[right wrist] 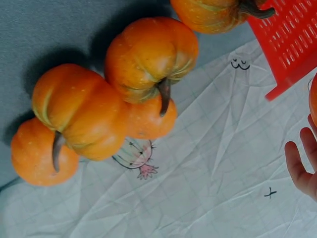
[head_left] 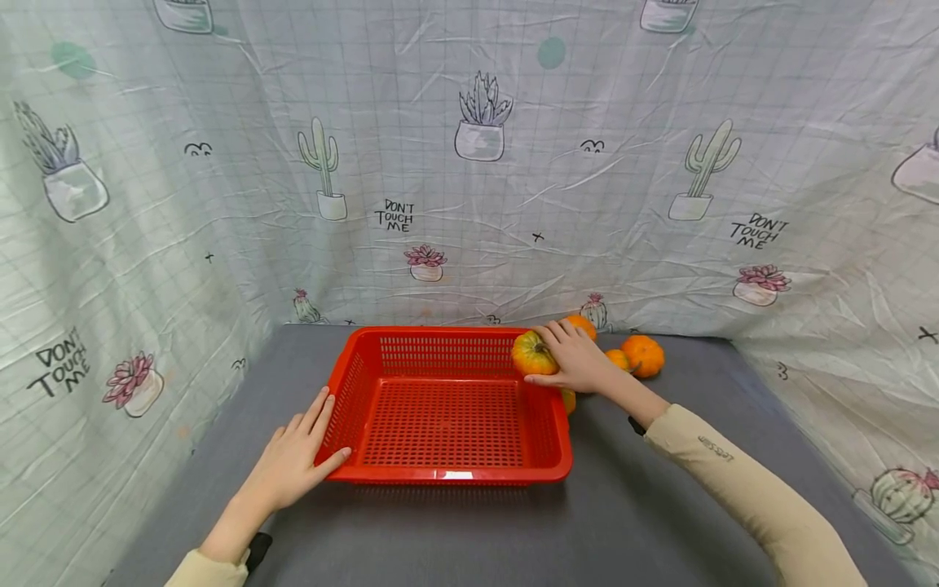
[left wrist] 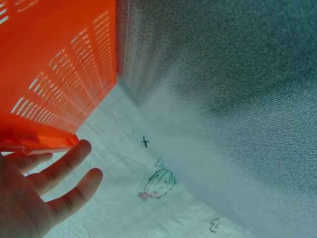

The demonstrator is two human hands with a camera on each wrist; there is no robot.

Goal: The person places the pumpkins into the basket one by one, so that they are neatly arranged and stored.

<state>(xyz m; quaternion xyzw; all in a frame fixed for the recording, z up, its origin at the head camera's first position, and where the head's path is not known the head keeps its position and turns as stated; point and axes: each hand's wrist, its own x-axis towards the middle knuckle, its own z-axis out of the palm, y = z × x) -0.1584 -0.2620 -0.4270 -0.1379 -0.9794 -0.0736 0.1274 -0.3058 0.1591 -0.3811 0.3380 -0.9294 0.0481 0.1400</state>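
Observation:
A red plastic basket with slotted walls sits on the grey table. My left hand rests against its left rim, fingers fairly straight and thumb over the near corner. In the left wrist view those fingers lie just beside the basket's rim. My right hand grips a small yellow-orange pumpkin over the basket's far right corner. Only a sliver of that pumpkin shows in the right wrist view. The inside of the basket holds nothing.
Several orange pumpkins lie right of the basket, among them one pumpkin farthest right and another pumpkin with a dark stem. One pumpkin is close against the basket's right wall. A cactus-print cloth hangs behind and at both sides.

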